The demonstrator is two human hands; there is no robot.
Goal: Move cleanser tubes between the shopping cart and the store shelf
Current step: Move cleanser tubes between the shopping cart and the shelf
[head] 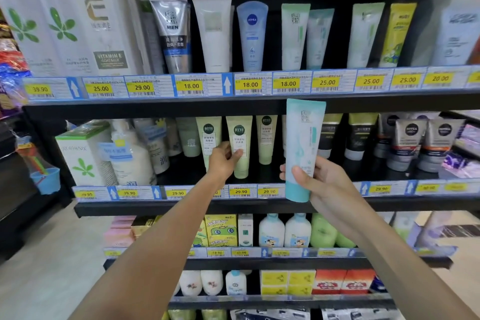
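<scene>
Pale teal cleanser tube (302,148), cap down, upright in right hand (322,184).

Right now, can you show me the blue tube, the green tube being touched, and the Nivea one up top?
Blue tube (302,145), head view, middle of its body.
Green tube (240,143), head view, its label.
Nivea tube (251,34), head view, front below the logo.

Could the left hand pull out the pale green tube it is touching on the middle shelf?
Probably yes: the left hand already wraps the pale green tube, and nothing stands before it.
</scene>
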